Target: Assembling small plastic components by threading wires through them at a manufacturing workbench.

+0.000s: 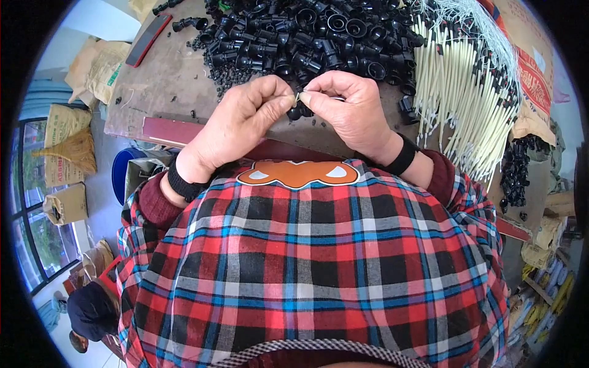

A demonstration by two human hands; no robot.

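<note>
Both of my hands meet at the table's near side, fingertips almost touching. My left hand (254,110) is closed in a pinch of thumb and forefinger. Opposite it, my right hand (350,104) pinches too, its thumb pointing left. Between the fingertips shows a short bit of thin pale strand (297,97), too small to make out fully. Just below them is a rounded black plastic piece (295,113); whether it is held or lies on the table I cannot tell. Beyond my hands is a large heap of black plastic fittings (307,37) with cup-shaped ends.
Tiny black pieces (222,76) are scattered left of the heap. Cream tubes with white wires (460,98) lie bunched at the right. A flat red-and-black object (149,40) rests at the table's far left. A person in a dark cap (92,310) is at the lower left.
</note>
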